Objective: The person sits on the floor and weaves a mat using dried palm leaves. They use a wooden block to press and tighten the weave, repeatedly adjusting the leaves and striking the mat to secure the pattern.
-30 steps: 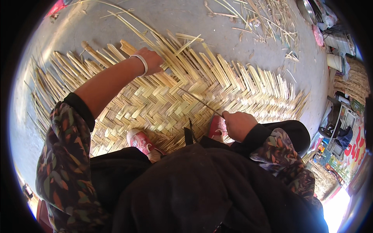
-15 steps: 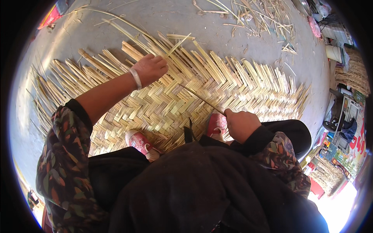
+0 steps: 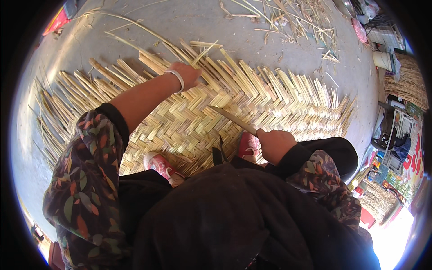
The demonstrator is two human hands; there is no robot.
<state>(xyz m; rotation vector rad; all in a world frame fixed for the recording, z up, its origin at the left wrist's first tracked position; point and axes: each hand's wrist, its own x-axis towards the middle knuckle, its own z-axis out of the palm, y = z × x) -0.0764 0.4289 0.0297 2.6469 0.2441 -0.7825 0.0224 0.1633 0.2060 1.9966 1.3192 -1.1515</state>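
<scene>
A woven mat of flat, pale reed strips (image 3: 189,119) spreads over the floor before me, in a zigzag pattern with loose ends along its far edge. My left hand (image 3: 185,74), with a pale bangle (image 3: 178,82) at its wrist, is closed over the strips at that far edge. Its curled fingers seem to grip a reed strip, though the fingertips are mostly hidden. In my right hand (image 3: 275,145) is a long, narrow knife (image 3: 234,119), held low over the mat with its tip toward the left hand. My red shoes (image 3: 158,163) stand at the near edge.
Loose reed scraps (image 3: 301,22) lie on the grey floor (image 3: 112,45) beyond the mat. Long single strips stick out at the far left. On the right are a reed bundle (image 3: 407,81), a white bucket (image 3: 382,60) and a wheeled frame (image 3: 398,128).
My left hand has shifted a little right, its wrist turning over the strips. The knife has rolled in my right hand, showing its broad side, and that hand has moved slightly left.
</scene>
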